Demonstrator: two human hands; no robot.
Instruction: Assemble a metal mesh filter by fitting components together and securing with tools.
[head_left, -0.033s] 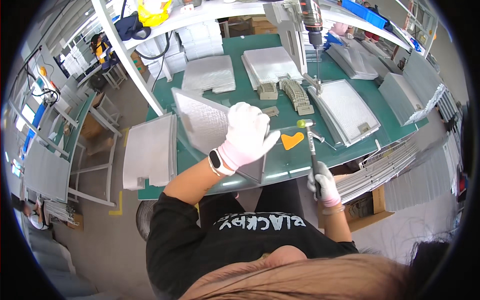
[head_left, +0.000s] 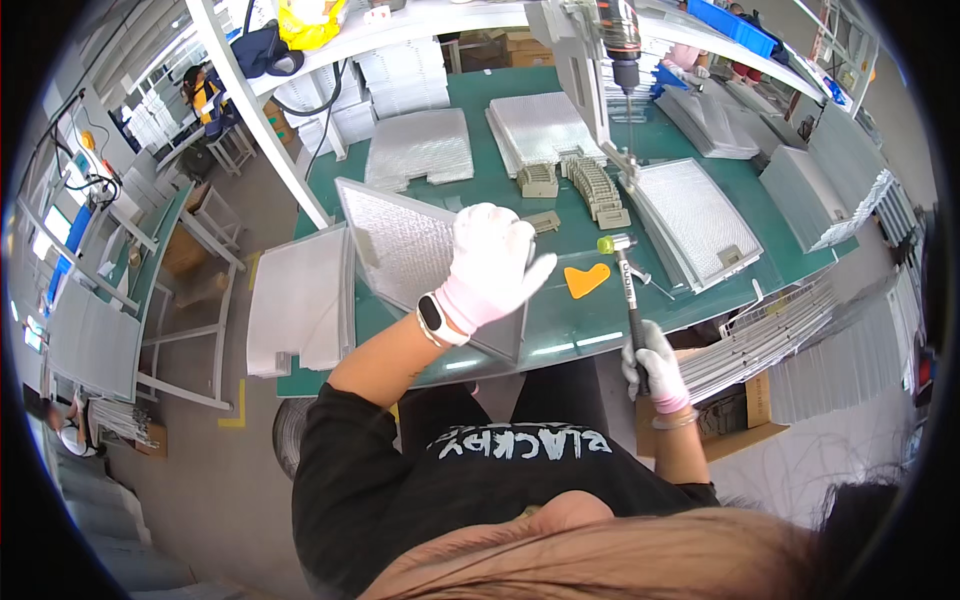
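My gloved left hand [head_left: 490, 262] is closed on the upper edge of a thin, silvery mesh-faced panel [head_left: 398, 240]. The panel is tilted up off the green bench, its lower corner near the front edge; my palm and fingers hide part of it. In my gloved right hand [head_left: 655, 372] is a small mallet [head_left: 627, 283], gripped by its dark handle, its yellow-green head pointing away from me. Just left of the mallet head lies a flat orange scraper-like piece [head_left: 586, 281]. Behind it, a small beige block [head_left: 543, 221] rests beside my left hand.
Rows of beige blocks [head_left: 595, 192] stand mid-bench. Mesh panels are stacked at left [head_left: 300, 305], at the back [head_left: 545, 130] and at right [head_left: 700, 222]. A power driver [head_left: 622, 60] hangs above. An open cardboard box [head_left: 735, 432] sits below the bench's right front edge.
The panel has tipped slightly to the left with my left hand on it. The mallet and my right hand have shifted a little to the right.
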